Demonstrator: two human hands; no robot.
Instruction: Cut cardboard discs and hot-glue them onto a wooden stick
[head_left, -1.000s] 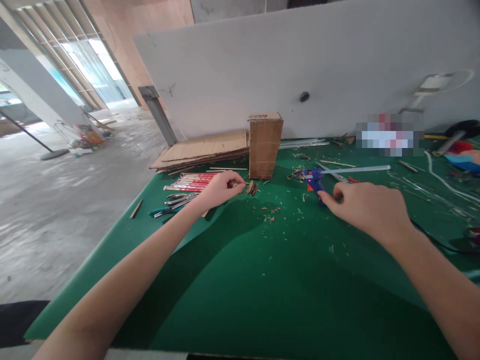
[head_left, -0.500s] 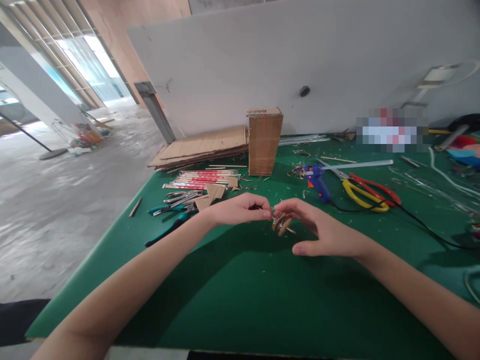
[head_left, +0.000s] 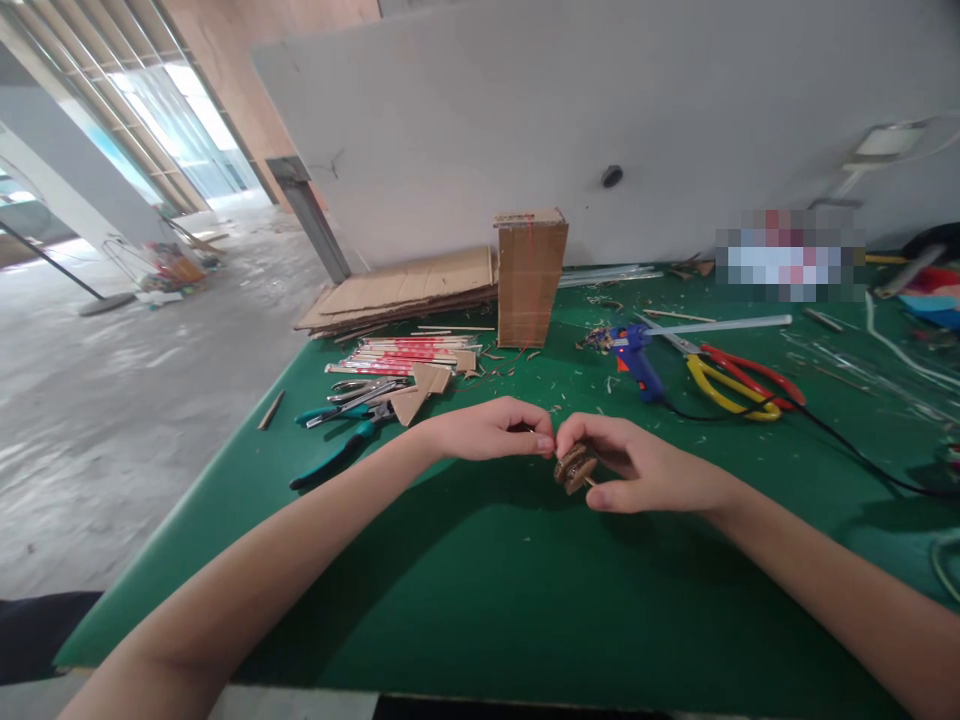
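A small spool of brown cardboard discs sits on a thin wooden stick over the green tabletop. The left end of the stick is pinched by my left hand, its thumb and fingertips closed just beside the discs. My right hand curls around the spool from the right. Its fingertips rest by the upper disc and its thumb meets the stick's protruding right end. The palm side of the right fingers is partly hidden.
Behind the hands stands a cardboard box beside stacked cardboard sheets. Teal-handled pliers and wrapped sticks lie left. A blue glue gun with a black cord and red-and-yellow-handled scissors lie right.
The spool and both hands have shifted slightly right and toward me. My right thumb has closed in on the stick's end, and the right fingers have come nearer the discs.
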